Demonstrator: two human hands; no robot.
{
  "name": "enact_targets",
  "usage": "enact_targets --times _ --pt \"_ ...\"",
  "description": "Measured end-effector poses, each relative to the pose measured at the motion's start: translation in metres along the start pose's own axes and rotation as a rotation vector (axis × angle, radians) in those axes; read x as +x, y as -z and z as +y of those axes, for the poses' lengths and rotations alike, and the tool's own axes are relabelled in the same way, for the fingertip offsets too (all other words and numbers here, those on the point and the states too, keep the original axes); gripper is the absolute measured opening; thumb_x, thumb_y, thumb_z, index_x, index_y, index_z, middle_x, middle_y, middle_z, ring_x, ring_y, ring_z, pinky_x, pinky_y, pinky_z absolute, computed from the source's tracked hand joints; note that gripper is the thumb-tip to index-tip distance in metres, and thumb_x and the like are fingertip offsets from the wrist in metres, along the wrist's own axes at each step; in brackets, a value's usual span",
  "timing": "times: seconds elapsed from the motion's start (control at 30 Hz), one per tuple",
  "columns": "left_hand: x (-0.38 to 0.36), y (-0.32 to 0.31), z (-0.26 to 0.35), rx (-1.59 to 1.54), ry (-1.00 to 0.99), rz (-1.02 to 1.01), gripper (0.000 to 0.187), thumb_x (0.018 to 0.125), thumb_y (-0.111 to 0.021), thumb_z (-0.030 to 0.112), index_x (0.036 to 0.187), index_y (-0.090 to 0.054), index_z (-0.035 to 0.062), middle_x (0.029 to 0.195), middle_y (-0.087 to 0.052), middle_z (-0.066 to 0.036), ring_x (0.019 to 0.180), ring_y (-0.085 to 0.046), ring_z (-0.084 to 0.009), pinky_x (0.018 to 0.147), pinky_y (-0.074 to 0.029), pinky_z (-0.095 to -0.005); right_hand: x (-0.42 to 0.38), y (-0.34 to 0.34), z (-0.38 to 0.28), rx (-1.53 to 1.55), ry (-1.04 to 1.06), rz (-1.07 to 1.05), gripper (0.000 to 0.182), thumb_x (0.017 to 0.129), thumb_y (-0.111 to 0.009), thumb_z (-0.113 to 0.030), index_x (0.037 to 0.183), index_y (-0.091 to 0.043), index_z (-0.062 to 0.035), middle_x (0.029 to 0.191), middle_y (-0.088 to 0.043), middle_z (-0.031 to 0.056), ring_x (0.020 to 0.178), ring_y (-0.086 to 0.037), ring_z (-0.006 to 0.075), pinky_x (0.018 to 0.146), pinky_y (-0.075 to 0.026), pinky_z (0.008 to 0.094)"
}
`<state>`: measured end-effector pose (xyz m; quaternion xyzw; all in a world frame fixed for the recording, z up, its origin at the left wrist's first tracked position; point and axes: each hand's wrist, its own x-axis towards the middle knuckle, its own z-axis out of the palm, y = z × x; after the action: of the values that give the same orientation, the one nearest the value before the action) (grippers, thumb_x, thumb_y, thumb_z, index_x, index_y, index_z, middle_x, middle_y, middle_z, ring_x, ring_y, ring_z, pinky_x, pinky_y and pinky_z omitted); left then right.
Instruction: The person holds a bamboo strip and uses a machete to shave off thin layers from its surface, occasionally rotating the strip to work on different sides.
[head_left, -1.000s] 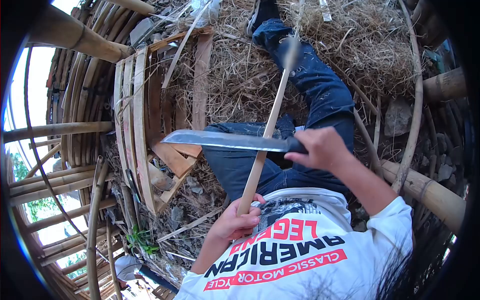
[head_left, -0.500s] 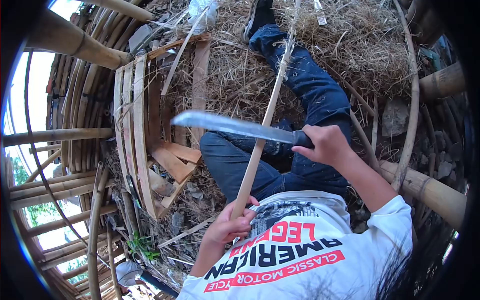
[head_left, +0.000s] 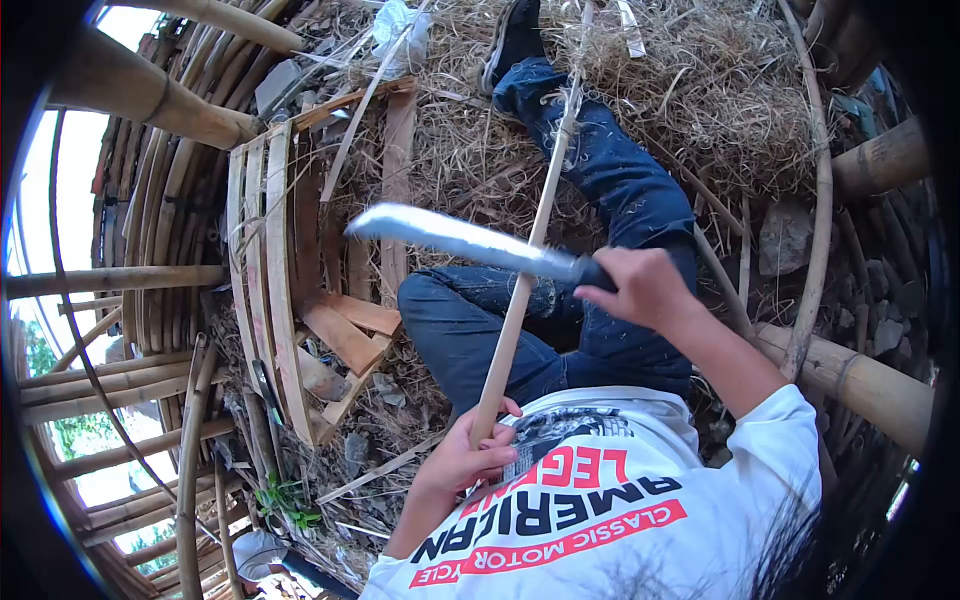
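Observation:
My right hand (head_left: 642, 287) is wrapped round the dark handle of a machete (head_left: 450, 240). Its long blade points left and lies across a pale, narrow wooden strip (head_left: 512, 330), and light glints off the metal. My left hand (head_left: 475, 458) grips the strip's near end against the white shirt (head_left: 600, 500). From there the strip runs up and away, over my legs in dark jeans (head_left: 630, 180), towards the top of the view. Curled shavings cling to the strip near the outstretched leg.
A slatted wooden crate (head_left: 265, 270) lies to the left. Thin shavings (head_left: 730, 90) cover the ground ahead. Bamboo poles (head_left: 850, 375) flank me on the right, with stones (head_left: 785, 235) beyond. A bamboo lattice (head_left: 120, 380) stands at left, and a plastic bag (head_left: 400, 28) lies far ahead.
The machete has shifted slightly along the strip and its blade now catches more light. My right hand has moved a little left. My left hand keeps its hold on the strip.

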<state>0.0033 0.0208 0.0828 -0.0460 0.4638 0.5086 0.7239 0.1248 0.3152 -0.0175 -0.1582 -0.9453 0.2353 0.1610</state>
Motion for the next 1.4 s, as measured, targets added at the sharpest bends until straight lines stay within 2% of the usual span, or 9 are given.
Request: enact_targets --times 0.1,0.33,0.77,0.83,0.9,0.97,1.1,1.2,1.4 --pt "-0.009 -0.001 0.002 0.327 -0.054 0.103 0.050 0.083 -0.071 -0.002 0.124 -0.044 0.0052 0.069 -0.030 0.009 0.057 -0.030 -0.0003 0.052 -0.027 -0.0183 0.007 -0.001 0.019 0.075 0.066 -0.074 0.048 0.083 -0.066 -0.055 0.083 -0.056 -0.0080 0.066 -0.063 0.0137 0.062 -0.065 0.0353 0.055 -0.051 0.0433" --pt "-0.015 -0.005 0.001 0.604 -0.153 0.166 0.049 0.084 -0.071 0.002 0.125 -0.044 0.0034 0.067 -0.030 0.008 0.059 -0.032 -0.0029 0.053 -0.028 -0.0214 0.035 0.012 0.081 -0.022 -0.519 0.081 0.052 0.089 -0.060 -0.054 0.086 -0.060 -0.0016 0.073 -0.065 0.0252 0.074 -0.065 0.0457 0.066 -0.051 0.0531" --pt "0.005 -0.005 -0.009 1.245 -0.313 0.581 0.057 0.080 -0.077 0.017 0.125 -0.047 0.0012 0.071 -0.059 -0.011 0.066 -0.060 -0.0223 0.062 -0.049 -0.0351 -0.067 -0.009 -0.093 0.539 -0.359 -0.109 0.040 0.084 -0.072 -0.041 0.086 -0.061 -0.0031 0.066 -0.064 0.0202 0.066 -0.066 0.0404 0.058 -0.050 0.0459" --pt "0.005 0.016 -0.016 1.165 -0.614 0.459 0.060 0.080 -0.077 0.015 0.129 -0.045 0.0005 0.076 -0.061 -0.009 0.067 -0.062 -0.0216 0.062 -0.049 -0.0344 -0.065 -0.005 -0.096 0.538 -0.303 -0.113 0.039 0.085 -0.072 -0.041 0.086 -0.061 -0.0029 0.066 -0.064 0.0201 0.065 -0.066 0.0398 0.057 -0.050 0.0451" --pt "-0.015 0.009 0.004 0.757 -0.260 0.309 0.064 0.085 -0.073 0.010 0.139 -0.039 0.0018 0.096 -0.064 -0.011 0.065 -0.060 -0.0111 0.058 -0.050 -0.0256 -0.064 -0.002 -0.097 0.526 -0.332 -0.131 0.039 0.087 -0.069 -0.040 0.085 -0.062 -0.0019 0.066 -0.064 0.0204 0.064 -0.065 0.0396 0.056 -0.049 0.0440" --pt "-0.024 0.029 -0.001 0.430 -0.301 0.087 0.066 0.088 -0.069 0.009 0.144 -0.034 0.0006 0.102 -0.065 -0.015 0.066 -0.062 -0.0096 0.058 -0.051 -0.0233 -0.065 0.004 -0.108 0.499 -0.310 -0.135 0.040 0.089 -0.068 -0.040 0.086 -0.064 0.0002 0.065 -0.063 0.0195 0.061 -0.064 0.0370 0.055 -0.047 0.0415" --pt "-0.030 0.051 -0.025 0.066 -0.452 -0.181 0.058 0.093 -0.059 0.007 0.144 -0.033 -0.0043 0.124 -0.058 -0.028 0.087 -0.070 -0.0248 0.074 -0.060 -0.0326 -0.083 -0.004 -0.123 0.671 -0.406 -0.106 0.042 0.091 -0.067 -0.039 0.089 -0.066 0.0029 0.061 -0.060 0.0148 0.054 -0.059 0.0225 0.053 -0.044 0.0350" --pt "-0.036 0.044 -0.050 -0.090 -0.575 -0.117 0.056 0.093 -0.058 0.007 0.143 -0.035 -0.0054 0.127 -0.056 -0.030 0.098 -0.069 -0.0279 0.081 -0.060 -0.0354 -0.091 -0.004 -0.132 0.729 -0.415 -0.058 0.036 0.093 -0.065 -0.034 0.078 -0.059 -0.0015 0.057 -0.054 -0.0004 0.053 -0.049 0.0064 0.047 -0.037 0.0265" --pt "-0.064 0.026 -0.053 0.029 -0.687 0.003 0.050 0.098 -0.053 0.010 0.143 -0.038 -0.0037 0.128 -0.057 -0.024 0.106 -0.066 -0.0278 0.086 -0.058 -0.0360 -0.095 0.011 -0.148 0.697 -0.337 -0.088 0.043 0.091 -0.067 -0.040 0.088 -0.062 0.0024 0.059 -0.056 0.0101 0.054 -0.053 0.0131 0.051 -0.042 0.0308"
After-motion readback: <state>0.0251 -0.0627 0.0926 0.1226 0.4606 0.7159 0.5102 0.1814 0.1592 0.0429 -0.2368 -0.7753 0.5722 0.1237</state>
